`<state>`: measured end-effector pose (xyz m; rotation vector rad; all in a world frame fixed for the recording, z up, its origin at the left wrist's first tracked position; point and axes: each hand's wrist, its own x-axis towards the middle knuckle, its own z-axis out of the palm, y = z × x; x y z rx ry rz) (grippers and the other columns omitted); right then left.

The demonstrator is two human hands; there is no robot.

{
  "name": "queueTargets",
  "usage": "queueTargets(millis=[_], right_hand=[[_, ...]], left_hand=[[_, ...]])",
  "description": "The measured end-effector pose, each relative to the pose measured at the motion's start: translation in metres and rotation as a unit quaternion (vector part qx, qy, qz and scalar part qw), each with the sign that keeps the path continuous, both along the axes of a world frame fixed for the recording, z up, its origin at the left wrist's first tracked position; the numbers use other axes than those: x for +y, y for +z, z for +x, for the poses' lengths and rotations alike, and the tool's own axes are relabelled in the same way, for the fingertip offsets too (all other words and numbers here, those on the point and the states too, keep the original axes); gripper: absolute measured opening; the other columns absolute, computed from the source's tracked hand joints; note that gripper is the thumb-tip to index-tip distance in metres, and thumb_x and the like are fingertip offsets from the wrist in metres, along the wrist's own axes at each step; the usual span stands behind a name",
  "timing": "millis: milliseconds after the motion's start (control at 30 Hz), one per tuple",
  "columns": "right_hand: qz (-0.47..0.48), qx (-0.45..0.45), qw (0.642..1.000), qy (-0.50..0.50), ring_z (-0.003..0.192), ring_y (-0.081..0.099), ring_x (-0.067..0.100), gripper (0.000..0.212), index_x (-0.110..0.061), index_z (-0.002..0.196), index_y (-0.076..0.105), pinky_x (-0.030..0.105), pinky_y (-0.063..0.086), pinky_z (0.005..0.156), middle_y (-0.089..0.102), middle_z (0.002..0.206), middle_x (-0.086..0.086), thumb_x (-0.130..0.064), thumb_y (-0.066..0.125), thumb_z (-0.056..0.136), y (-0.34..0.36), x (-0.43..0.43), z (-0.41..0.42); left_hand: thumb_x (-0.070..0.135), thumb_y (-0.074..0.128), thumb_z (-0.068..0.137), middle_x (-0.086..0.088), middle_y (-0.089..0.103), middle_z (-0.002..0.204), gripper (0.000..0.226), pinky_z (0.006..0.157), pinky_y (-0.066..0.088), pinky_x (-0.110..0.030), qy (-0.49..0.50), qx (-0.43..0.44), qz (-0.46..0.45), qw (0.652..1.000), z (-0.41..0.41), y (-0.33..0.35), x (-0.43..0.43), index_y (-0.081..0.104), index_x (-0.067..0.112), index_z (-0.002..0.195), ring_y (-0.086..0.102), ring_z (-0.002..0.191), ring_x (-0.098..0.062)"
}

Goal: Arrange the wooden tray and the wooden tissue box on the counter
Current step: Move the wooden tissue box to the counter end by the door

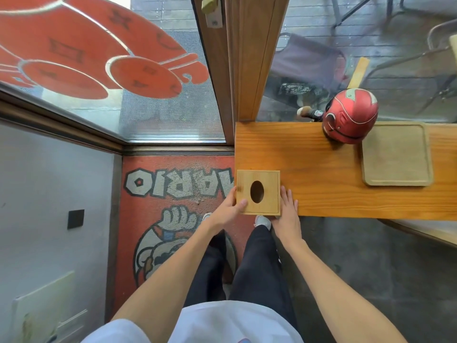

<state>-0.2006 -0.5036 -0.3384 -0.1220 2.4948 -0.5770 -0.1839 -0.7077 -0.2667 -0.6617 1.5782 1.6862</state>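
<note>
Here, both hands [230,206] [286,214] flank tissue box [258,192] (counter [321,174] corner).

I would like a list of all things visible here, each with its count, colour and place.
tissue box: 1, light wood, counter's left end, between both hands
tray: 1, pale wood, counter's right part
helmet: 1, red, counter's far edge, touching the tray's corner
counter: 1, orange-brown wood, by the window
floor mat: 1, red with cartoon print, left of the counter
left hand: 1, on the box's left side
right hand: 1, against the box's right side
</note>
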Motion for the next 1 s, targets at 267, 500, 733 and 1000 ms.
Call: queueTargets(millis=[267, 500, 733, 1000], right_hand=[[0.043, 0.002, 0.997, 0.063, 0.156, -0.004, 0.032, 0.092, -0.017, 0.161, 0.008, 0.052, 0.0, 0.125, 0.005, 0.169, 0.009, -0.026, 0.067, 0.092, -0.002, 0.0, 0.0], [0.067, 0.001, 0.994, 0.087, 0.156, -0.004, 0.034, 0.088, -0.017, 0.161, 0.006, 0.053, -0.001, 0.124, 0.002, 0.17, 0.009, -0.03, 0.062, 0.094, -0.004, 0.001, 0.001], [0.114, -0.005, 0.983, 0.142, 0.155, -0.008, 0.035, 0.091, -0.017, 0.16, -0.003, 0.053, 0.002, 0.125, -0.004, 0.17, 0.008, -0.037, 0.059, 0.096, -0.003, 0.004, 0.0], [0.135, -0.015, 0.975, 0.176, 0.155, -0.009, 0.035, 0.091, -0.014, 0.16, -0.007, 0.052, 0.003, 0.125, -0.008, 0.169, 0.009, -0.037, 0.056, 0.097, 0.002, 0.006, -0.001]], left_hand=[[0.019, 0.042, 0.106, -0.004, 0.052, 0.138, 0.059, 0.082, 0.049, -0.02, 0.039, -0.057, 0.008, 0.998, -0.002, -0.001, -0.005, 0.011, 0.017, 0.156, 0.058, 0.111, -0.016], [0.014, 0.046, 0.104, 0.008, 0.061, 0.115, 0.049, 0.079, 0.051, -0.028, 0.079, -0.094, 0.009, 0.992, -0.003, -0.007, -0.009, 0.026, 0.02, 0.148, 0.062, 0.095, -0.011], [0.009, 0.047, 0.102, 0.006, 0.064, 0.115, 0.043, 0.091, 0.054, -0.037, 0.12, -0.087, 0.016, 0.989, 0.004, -0.016, -0.01, 0.035, 0.017, 0.143, 0.064, 0.099, -0.016], [0.016, 0.052, 0.099, 0.002, 0.059, 0.133, 0.043, 0.104, 0.047, -0.044, 0.117, -0.073, 0.025, 0.99, 0.011, -0.014, -0.011, 0.038, 0.03, 0.138, 0.062, 0.111, -0.016]])
